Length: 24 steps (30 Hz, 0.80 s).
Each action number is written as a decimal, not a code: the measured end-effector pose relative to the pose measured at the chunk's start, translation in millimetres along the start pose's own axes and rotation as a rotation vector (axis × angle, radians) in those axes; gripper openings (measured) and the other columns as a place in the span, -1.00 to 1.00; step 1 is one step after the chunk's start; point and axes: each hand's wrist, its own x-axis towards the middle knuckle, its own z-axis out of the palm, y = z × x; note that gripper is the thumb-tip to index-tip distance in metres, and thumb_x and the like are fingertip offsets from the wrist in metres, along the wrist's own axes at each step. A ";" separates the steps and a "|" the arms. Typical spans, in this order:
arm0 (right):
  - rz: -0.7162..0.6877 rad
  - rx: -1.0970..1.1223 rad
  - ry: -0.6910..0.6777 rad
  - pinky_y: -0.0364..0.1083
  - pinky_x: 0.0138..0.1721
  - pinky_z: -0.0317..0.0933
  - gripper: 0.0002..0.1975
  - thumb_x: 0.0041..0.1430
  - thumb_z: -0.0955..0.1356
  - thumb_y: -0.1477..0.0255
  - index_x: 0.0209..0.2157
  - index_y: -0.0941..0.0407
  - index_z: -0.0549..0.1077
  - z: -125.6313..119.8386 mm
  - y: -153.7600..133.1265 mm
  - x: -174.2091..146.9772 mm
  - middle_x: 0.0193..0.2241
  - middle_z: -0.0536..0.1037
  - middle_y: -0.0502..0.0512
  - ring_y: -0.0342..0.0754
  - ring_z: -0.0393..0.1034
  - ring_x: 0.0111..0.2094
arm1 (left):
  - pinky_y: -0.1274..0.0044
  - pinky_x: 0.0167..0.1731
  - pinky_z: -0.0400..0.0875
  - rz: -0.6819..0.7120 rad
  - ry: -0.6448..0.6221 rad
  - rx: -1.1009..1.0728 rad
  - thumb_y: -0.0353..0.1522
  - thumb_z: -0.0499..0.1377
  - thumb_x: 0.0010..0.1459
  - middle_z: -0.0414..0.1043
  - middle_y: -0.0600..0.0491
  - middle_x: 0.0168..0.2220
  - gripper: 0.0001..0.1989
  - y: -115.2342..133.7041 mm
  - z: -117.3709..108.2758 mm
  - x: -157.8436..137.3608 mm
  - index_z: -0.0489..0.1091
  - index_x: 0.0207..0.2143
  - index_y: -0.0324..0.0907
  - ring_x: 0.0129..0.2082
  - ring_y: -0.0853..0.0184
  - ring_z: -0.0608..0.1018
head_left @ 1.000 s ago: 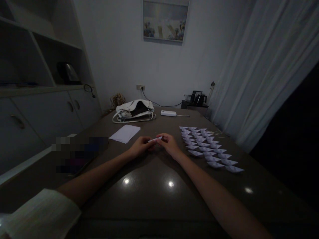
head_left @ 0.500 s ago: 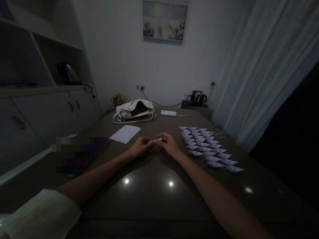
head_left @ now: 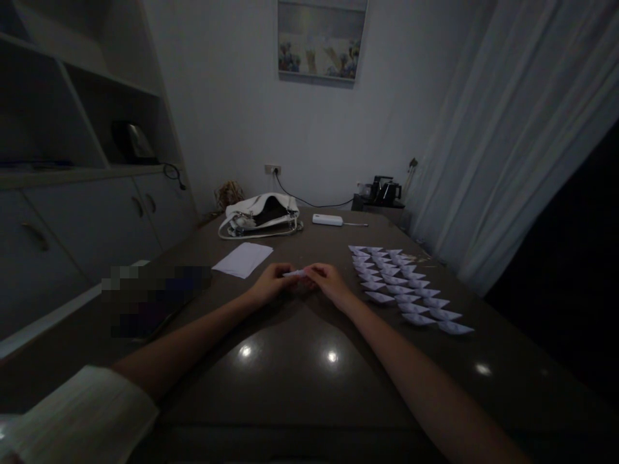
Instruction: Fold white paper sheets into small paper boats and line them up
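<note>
A small piece of folded white paper (head_left: 294, 274) is held between my two hands above the middle of the table. My left hand (head_left: 271, 283) pinches its left end. My right hand (head_left: 327, 282) has its thumb and fingers closed on the right end, hiding part of it. To the right, several folded paper boats (head_left: 399, 290) stand in slanting rows on the table. White paper sheets (head_left: 243, 259) lie in a loose stack beyond my left hand.
On the brown table (head_left: 290, 380), a white handbag (head_left: 264, 216) and a white power bank (head_left: 327, 220) with a short cable lie at the far end. A dark, partly pixelated item (head_left: 164, 303) is at the left. A curtain (head_left: 483, 142) hangs on the right.
My right hand's fingers have come down and closed over the right end of the folded paper, covering more of it. My left hand has barely moved.
</note>
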 end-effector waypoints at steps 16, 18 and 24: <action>-0.144 -0.193 -0.009 -0.20 -0.57 0.06 -0.69 -0.01 0.36 0.19 -0.59 0.16 0.41 0.5 -5.6 -2.5 -0.68 0.36 -0.05 -0.18 0.21 -0.61 | 0.62 -0.59 0.20 0.054 -0.022 0.136 -0.06 0.17 -0.06 0.30 0.11 -0.63 -0.59 1.8 1.0 -0.3 0.34 -0.55 -0.27 -0.60 0.43 0.34; -0.160 -0.182 0.011 -0.20 -0.58 0.04 -0.66 0.02 0.33 0.17 -0.58 0.16 0.42 2.0 -5.7 -3.2 -0.67 0.36 -0.04 -0.17 0.20 -0.60 | 0.62 -0.61 0.19 -0.008 -0.022 0.074 -0.08 0.20 -0.09 0.30 0.12 -0.64 -0.60 2.5 0.5 0.0 0.33 -0.56 -0.27 -0.63 0.43 0.34; -0.205 -0.218 0.079 -0.18 -0.56 0.04 -0.63 0.08 0.28 0.17 -0.60 0.16 0.42 1.9 -4.9 -1.6 -0.66 0.38 0.00 -0.16 0.21 -0.61 | 0.62 -0.62 0.21 -0.033 -0.034 0.061 -0.05 0.17 -0.03 0.36 0.09 -0.65 -0.59 0.1 2.6 1.7 0.38 -0.51 -0.28 -0.65 0.43 0.37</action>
